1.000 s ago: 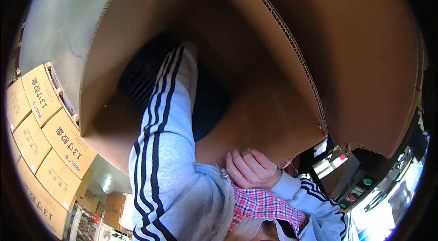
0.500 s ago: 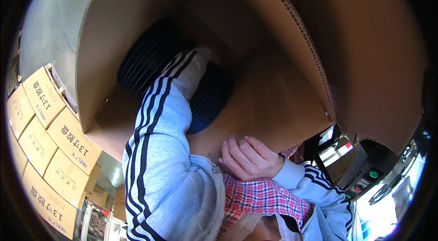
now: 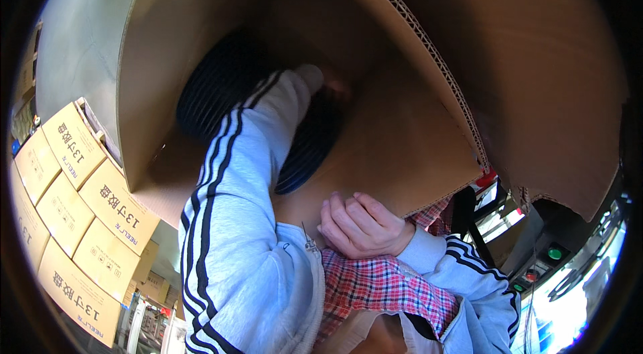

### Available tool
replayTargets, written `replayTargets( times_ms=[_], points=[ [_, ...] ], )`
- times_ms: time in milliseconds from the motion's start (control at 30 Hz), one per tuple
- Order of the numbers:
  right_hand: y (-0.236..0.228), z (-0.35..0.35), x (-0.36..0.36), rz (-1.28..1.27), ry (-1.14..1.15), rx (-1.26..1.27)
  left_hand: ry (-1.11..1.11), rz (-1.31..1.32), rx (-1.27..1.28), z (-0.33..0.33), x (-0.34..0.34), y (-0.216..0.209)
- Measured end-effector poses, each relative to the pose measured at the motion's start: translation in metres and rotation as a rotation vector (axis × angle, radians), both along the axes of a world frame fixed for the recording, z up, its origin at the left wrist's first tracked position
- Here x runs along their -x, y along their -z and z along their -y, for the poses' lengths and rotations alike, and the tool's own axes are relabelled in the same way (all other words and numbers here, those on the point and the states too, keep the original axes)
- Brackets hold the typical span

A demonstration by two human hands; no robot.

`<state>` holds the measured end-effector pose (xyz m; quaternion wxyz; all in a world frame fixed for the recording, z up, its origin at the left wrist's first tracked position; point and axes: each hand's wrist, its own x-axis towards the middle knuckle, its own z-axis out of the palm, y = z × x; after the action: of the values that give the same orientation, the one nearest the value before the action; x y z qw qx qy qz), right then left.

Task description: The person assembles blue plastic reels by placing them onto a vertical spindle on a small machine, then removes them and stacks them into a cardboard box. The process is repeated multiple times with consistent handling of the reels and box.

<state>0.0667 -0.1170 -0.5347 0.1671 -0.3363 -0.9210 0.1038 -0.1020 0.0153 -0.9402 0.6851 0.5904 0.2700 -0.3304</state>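
A large open cardboard box fills the middle of the view. Inside it, black round discs are packed side by side in a ribbed row, partly covered by my left arm. My left hand is deep in the box beside the discs; shadow hides its fingers, so its grip does not show. Close to my chest, at the box's near edge, my right hand is loosely curled with its back toward me. Nothing shows in its fingers.
Yellow-brown cartons are stacked at the left, beyond a grey panel. A big cardboard flap spreads on the right. Below it, a dark control box with a green button stands near the right rim.
My left hand and cuff have shifted slightly right inside the box. My right hand has moved a little left and up, still curled. The whole view has shifted slightly.
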Motion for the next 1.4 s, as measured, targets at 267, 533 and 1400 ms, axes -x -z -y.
replayTargets(
  times_ms=[267, 533, 1400],
  points=[
    [0.006, -0.003, 0.004, -0.030, 0.035, -0.041, 0.085, -0.265, -0.865, -0.068, 0.080, -0.071],
    [0.000, -0.008, 0.011, -0.049, 0.023, -0.006, 0.068, -0.253, -0.968, -0.034, 0.080, -0.148],
    [-0.028, -0.045, 0.058, 0.440, -0.350, 0.661, -1.446, -0.519, -1.622, 0.223, 0.371, -0.331]
  ],
)
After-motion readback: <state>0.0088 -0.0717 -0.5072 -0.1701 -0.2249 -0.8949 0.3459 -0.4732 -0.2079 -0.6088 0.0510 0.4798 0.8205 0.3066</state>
